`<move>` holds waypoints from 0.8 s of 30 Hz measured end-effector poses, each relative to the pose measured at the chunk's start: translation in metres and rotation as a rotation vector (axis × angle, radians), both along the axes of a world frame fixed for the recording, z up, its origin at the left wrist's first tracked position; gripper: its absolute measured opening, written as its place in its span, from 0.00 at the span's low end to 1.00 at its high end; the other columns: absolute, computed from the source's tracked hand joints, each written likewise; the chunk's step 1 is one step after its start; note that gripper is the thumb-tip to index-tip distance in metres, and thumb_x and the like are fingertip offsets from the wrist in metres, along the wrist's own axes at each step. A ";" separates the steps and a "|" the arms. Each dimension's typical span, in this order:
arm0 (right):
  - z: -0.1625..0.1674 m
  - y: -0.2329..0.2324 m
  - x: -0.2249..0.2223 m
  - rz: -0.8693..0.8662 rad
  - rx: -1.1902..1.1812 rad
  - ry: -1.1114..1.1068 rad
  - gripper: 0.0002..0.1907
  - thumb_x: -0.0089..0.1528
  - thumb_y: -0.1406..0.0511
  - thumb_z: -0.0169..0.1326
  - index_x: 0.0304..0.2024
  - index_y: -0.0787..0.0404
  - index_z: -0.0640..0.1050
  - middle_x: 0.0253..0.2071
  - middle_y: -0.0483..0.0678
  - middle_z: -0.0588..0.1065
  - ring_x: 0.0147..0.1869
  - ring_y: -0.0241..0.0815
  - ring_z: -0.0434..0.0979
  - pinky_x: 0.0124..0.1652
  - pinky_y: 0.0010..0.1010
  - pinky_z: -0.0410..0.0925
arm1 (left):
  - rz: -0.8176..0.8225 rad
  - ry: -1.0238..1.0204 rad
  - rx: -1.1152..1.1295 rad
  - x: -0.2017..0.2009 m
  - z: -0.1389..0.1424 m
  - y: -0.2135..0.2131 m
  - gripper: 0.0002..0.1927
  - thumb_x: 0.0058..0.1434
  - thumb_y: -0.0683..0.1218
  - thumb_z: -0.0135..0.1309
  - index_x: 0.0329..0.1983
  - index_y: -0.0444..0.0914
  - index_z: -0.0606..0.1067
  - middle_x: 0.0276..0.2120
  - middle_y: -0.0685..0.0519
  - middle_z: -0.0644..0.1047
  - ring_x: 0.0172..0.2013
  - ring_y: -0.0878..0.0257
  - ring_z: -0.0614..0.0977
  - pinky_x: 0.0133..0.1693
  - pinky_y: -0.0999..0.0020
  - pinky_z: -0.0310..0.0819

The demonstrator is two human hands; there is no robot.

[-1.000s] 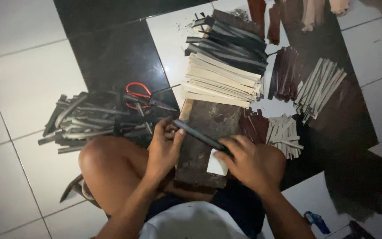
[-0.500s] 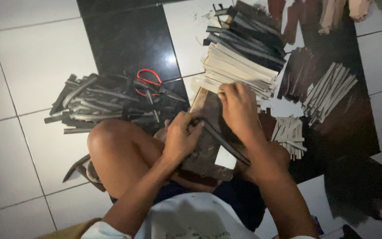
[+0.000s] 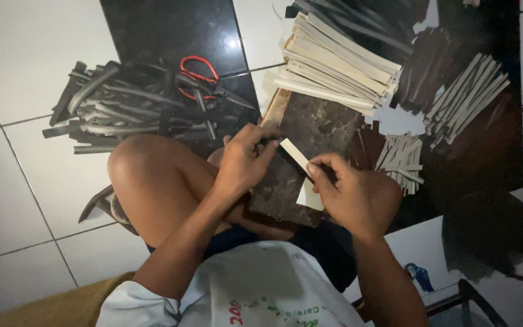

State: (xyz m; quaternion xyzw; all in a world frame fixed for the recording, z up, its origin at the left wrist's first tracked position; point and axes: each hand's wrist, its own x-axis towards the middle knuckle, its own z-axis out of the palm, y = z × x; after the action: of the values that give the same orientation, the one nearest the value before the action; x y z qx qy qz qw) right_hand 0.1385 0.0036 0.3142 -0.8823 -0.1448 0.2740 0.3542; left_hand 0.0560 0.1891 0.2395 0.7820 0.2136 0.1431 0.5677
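Together, left hand (image 3: pixel 244 162) and right hand (image 3: pixel 353 194) pinch a flat pale strip (image 3: pixel 296 155).

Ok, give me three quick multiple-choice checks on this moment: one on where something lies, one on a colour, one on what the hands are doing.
1. Where do the scissors lie?
A. on the dark strip pile left of the board
B. on the pale strip stack
C. in the person's lap

2. What colour are the scissors' handles?
A. blue
B. red
C. yellow

3. What is the state of the pale strip over the wooden board?
A. lying free on the tiles
B. held by the left hand and right hand at its two ends
C. pinned under a knee

Key: 1 A, the scissors rest on the dark pile; 2 B, the loops show red; 3 B, fingers of both hands meet the strip's ends.
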 end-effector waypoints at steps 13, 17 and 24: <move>-0.030 0.003 0.011 -0.010 0.123 0.045 0.09 0.66 0.64 0.59 0.43 0.63 0.80 0.27 0.45 0.78 0.26 0.27 0.74 0.23 0.22 0.66 | 0.019 -0.049 -0.184 0.011 -0.015 0.003 0.10 0.65 0.45 0.58 0.49 0.41 0.79 0.39 0.59 0.80 0.33 0.70 0.78 0.42 0.72 0.74; -0.027 0.006 0.011 0.006 0.090 0.002 0.10 0.65 0.63 0.59 0.43 0.64 0.80 0.26 0.44 0.79 0.25 0.27 0.75 0.23 0.21 0.66 | 0.051 0.102 -0.053 0.015 -0.010 -0.002 0.13 0.59 0.47 0.65 0.46 0.38 0.80 0.31 0.53 0.80 0.27 0.63 0.79 0.43 0.66 0.69; -0.023 0.003 0.012 -0.007 -0.015 0.037 0.10 0.65 0.62 0.59 0.42 0.63 0.79 0.23 0.48 0.77 0.22 0.30 0.74 0.21 0.24 0.65 | 0.038 0.115 -0.062 0.022 -0.003 -0.005 0.14 0.60 0.47 0.63 0.46 0.37 0.78 0.40 0.48 0.80 0.34 0.58 0.83 0.40 0.64 0.78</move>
State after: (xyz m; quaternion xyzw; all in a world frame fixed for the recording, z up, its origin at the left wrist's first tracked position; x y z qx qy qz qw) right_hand 0.1504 0.0067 0.2911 -0.8801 -0.1333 0.2902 0.3512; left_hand 0.0779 0.1842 0.2364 0.7668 0.2650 0.1020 0.5757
